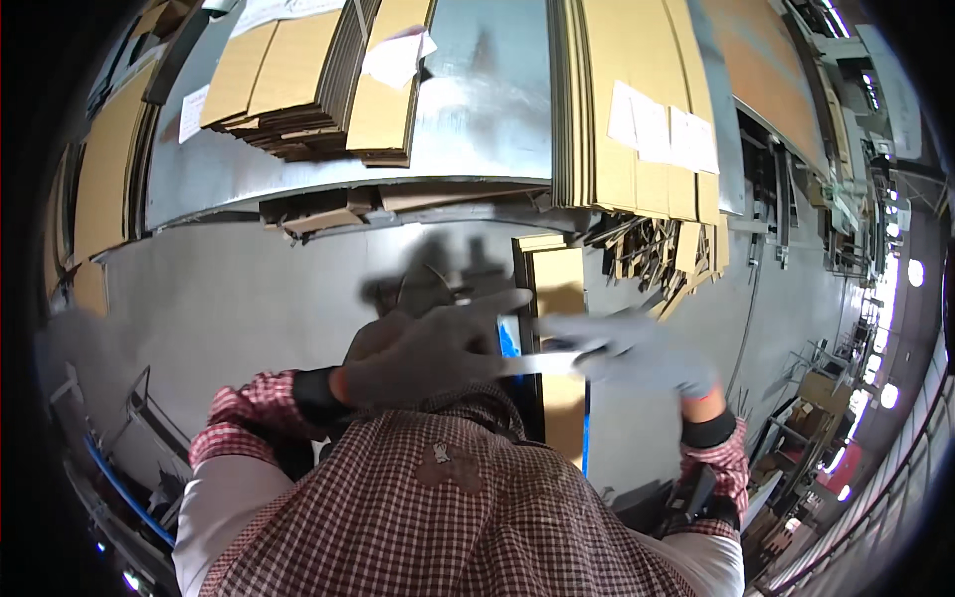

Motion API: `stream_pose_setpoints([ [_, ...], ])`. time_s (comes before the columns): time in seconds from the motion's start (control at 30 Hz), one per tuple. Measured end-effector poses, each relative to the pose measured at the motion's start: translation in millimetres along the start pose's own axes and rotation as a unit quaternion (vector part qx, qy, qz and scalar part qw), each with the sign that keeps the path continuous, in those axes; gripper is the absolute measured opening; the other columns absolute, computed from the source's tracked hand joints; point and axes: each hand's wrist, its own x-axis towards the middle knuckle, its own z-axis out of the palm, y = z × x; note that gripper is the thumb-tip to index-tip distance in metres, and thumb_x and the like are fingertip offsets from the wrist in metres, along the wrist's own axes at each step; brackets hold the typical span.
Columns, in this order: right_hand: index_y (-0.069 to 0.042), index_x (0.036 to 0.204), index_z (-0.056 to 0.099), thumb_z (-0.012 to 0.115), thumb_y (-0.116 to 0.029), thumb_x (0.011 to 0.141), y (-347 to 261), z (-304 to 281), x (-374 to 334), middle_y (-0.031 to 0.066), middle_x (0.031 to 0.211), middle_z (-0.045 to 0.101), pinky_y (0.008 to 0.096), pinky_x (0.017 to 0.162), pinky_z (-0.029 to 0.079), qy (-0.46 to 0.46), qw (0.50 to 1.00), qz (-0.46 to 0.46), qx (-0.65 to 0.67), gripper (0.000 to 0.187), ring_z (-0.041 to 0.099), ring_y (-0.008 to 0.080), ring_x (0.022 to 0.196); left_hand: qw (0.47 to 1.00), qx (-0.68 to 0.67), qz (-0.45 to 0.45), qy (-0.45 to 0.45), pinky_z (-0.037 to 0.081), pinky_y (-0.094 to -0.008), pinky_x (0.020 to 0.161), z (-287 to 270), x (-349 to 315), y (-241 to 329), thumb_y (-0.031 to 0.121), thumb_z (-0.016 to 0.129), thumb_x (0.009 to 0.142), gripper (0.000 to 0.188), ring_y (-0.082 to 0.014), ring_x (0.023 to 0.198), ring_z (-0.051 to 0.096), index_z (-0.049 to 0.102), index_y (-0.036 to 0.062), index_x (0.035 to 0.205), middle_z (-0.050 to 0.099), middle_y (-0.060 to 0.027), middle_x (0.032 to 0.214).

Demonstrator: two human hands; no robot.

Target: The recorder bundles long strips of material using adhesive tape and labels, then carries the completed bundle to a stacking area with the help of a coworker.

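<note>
In front of my checked apron, both hands wear grey gloves and are blurred by motion. A narrow white strip (542,363) stretches between them; I cannot make out whether it is paper or tape. My left hand (423,353) has its index finger pointing out, and its other fingers curl at the strip's left end. My right hand (637,353) pinches the right end, with some fingers reaching left above it. Below the hands stands a narrow stack of cardboard (559,274), with blue showing along its sides.
Across the front runs a metal table (477,99) bearing stacks of folded cardboard (288,70) and a taller stack (637,50) with white papers (637,121). Cardboard scraps (647,254) bunch below its edge. Grey floor (219,289) spreads around me; a cart (811,398) with boxes stands right.
</note>
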Motion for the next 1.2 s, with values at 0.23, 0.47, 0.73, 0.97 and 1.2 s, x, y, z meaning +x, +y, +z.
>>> stream_pose_setpoints([
  [0.23,-0.004,0.105,0.070,0.064,-0.009,0.085,225.4,22.2,61.5,0.0123,0.089,0.072,0.0327,0.074,0.053,0.252,0.962,-0.070,-0.083,0.021,0.065,0.0163,0.078,0.975,0.174,0.086,0.105,0.050,-0.0268,0.066,31.4,128.9,-179.4,0.014,0.060,0.091,0.035,-0.0156,0.075,0.063,0.050,0.0073,0.124,0.066,-0.0072,0.078],
  [0.47,0.001,0.116,0.056,0.067,-0.009,0.087,204.8,32.6,68.2,0.0101,0.110,0.064,0.0273,0.081,0.049,0.353,0.910,0.218,0.009,0.034,0.061,0.0171,0.093,0.912,0.315,0.262,-0.021,0.048,-0.0367,0.066,60.2,208.0,-273.0,0.012,0.062,0.081,0.012,-0.0243,0.070,0.058,0.068,0.0070,0.072,0.063,-0.0101,0.070],
  [0.73,-0.006,0.148,0.026,0.077,-0.025,0.070,81.1,117.7,67.5,0.0321,0.138,0.039,0.0516,0.091,0.045,0.452,0.809,0.265,-0.268,0.095,0.050,0.0510,0.111,0.939,0.320,0.126,0.016,0.046,-0.0368,0.091,-21.1,90.9,-186.4,0.017,0.069,0.084,0.029,-0.0249,0.094,0.059,0.064,0.0064,0.110,0.061,-0.0098,0.101],
  [0.97,0.002,0.125,0.054,0.075,-0.014,0.071,70.5,113.7,47.6,0.0202,0.123,0.057,0.0373,0.096,0.046,0.522,0.850,0.072,-0.003,0.061,0.059,0.0304,0.110,0.946,0.232,0.190,0.122,0.052,-0.0414,0.061,61.1,150.7,-53.6,0.021,0.061,0.080,0.020,-0.0306,0.073,0.068,0.064,0.0122,0.097,0.067,-0.0144,0.075],
  [1.2,-0.004,0.097,0.055,0.071,-0.007,0.078,65.3,48.4,12.8,0.0054,0.081,0.058,0.0335,0.068,0.047,0.250,0.962,0.103,-0.023,0.025,0.057,0.0178,0.074,0.887,0.449,0.093,0.060,0.051,-0.0428,0.059,73.7,157.5,-66.0,0.032,0.059,0.084,0.036,-0.0305,0.069,0.068,0.058,0.0100,0.112,0.067,-0.0106,0.072],
])
